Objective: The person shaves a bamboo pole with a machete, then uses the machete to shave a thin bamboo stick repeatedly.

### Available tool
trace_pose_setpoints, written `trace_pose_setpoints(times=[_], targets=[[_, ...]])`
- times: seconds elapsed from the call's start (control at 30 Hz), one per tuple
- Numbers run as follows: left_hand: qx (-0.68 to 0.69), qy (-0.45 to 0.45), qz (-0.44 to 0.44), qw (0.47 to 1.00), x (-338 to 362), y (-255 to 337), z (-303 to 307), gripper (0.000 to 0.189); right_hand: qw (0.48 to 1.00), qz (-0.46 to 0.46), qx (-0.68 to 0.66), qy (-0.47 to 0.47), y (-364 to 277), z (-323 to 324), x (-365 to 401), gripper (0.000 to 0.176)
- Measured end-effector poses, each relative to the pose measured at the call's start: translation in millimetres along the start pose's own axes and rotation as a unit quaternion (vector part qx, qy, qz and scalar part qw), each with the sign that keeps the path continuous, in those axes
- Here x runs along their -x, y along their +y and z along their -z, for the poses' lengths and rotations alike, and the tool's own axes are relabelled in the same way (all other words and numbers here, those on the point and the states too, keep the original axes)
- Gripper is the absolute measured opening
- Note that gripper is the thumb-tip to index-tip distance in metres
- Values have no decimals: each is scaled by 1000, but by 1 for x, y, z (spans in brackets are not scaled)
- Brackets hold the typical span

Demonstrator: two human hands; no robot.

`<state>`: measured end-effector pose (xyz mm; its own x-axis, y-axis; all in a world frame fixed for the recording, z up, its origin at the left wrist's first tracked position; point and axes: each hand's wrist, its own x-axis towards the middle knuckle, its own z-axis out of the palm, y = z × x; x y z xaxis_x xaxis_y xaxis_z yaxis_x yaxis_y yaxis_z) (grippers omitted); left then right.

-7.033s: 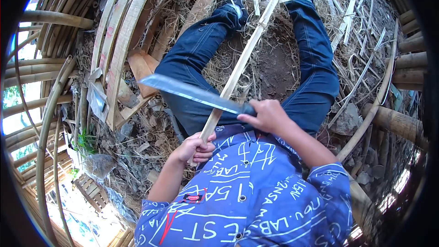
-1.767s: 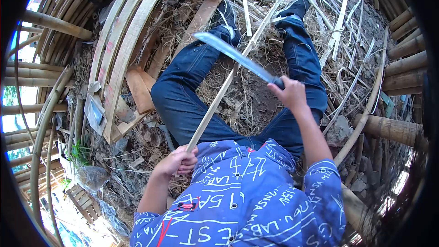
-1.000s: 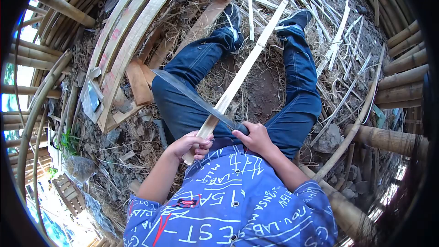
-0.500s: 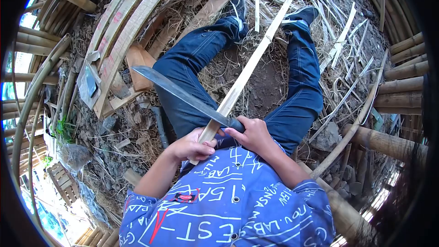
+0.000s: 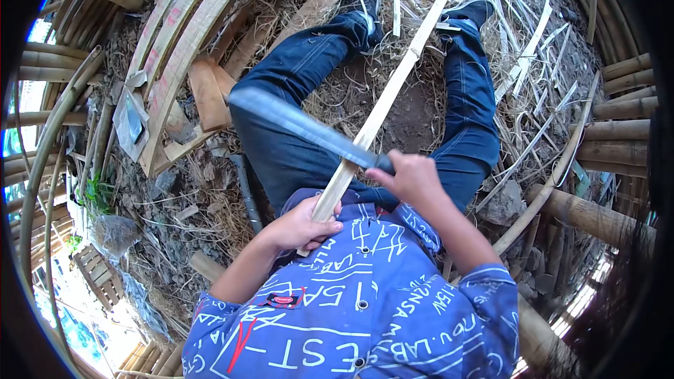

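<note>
My left hand (image 5: 309,225) is closed around the near end of a long pale bamboo strip (image 5: 385,107), close against my shirt. From there the strip slants away between my legs toward my feet. My right hand (image 5: 413,181) grips the dark handle of a machete (image 5: 302,126). Its long blade, slightly blurred, points to the left and lies across the strip, a short way beyond my left hand. Whether the edge bites into the strip cannot be made out.
Long curved planks (image 5: 184,49) and a brown wood block (image 5: 210,91) lie at the left. Thin bamboo shavings (image 5: 523,63) litter the ground around my feet. A grey stone (image 5: 503,205) sits right of my knee. Bamboo poles (image 5: 597,215) wall both sides.
My right hand has moved the machete forward along the strip, away from my body. My left hand still holds the strip's near end.
</note>
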<state>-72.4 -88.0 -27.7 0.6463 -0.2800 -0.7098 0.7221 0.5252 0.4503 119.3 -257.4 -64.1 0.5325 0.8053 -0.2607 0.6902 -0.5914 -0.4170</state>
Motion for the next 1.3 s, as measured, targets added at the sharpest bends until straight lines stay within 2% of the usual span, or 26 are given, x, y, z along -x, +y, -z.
trace_pose_setpoints(times=[0.13, 0.2, 0.3, 0.43, 0.5, 0.6, 0.73, 0.83, 0.93, 1.1, 1.23, 1.3], targets=[[-5, 7, 0, 1000, 3, 0, -1, 30, 1000, -17, 22, -13, 33, 4, -23, 64], [-63, 14, -15, 998, 5, 6, -3, 31, 999, -22, 46, -2, 42, 8, -30, 64], [-59, -1, -18, 998, 11, -1, 1, 33, 995, -86, 44, 31, 68, 10, -51, 64], [-52, 10, -22, 998, 13, 0, 4, 35, 995, -63, 76, 25, 84, 8, -66, 65], [-64, 0, -31, 997, 19, 0, 9, 36, 992, -82, 86, 31, 87, 9, -71, 64], [-49, -8, 0, 999, 36, 1, 8, 35, 982, -169, 59, 59, 117, 14, -88, 65], [-44, 3, 16, 999, 40, 5, 11, 37, 979, -162, 111, 46, 130, 22, -96, 66], [-68, -7, -4, 998, 45, 8, 17, 38, 975, -142, 143, 96, 138, 23, -100, 65], [-35, -10, 8, 999, 49, 7, 21, 40, 965, -108, 194, 139, 145, 18, -103, 63], [63, -37, 27, 997, 51, -1, 35, 37, 953, -47, 212, 212, 151, 9, -100, 58], [62, -32, 34, 997, 50, -4, 38, 37, 940, 16, 200, 276, 156, 8, -95, 53], [54, -40, 27, 997, 47, -6, 41, 36, 937, 15, 208, 281, 153, 9, -91, 56]])
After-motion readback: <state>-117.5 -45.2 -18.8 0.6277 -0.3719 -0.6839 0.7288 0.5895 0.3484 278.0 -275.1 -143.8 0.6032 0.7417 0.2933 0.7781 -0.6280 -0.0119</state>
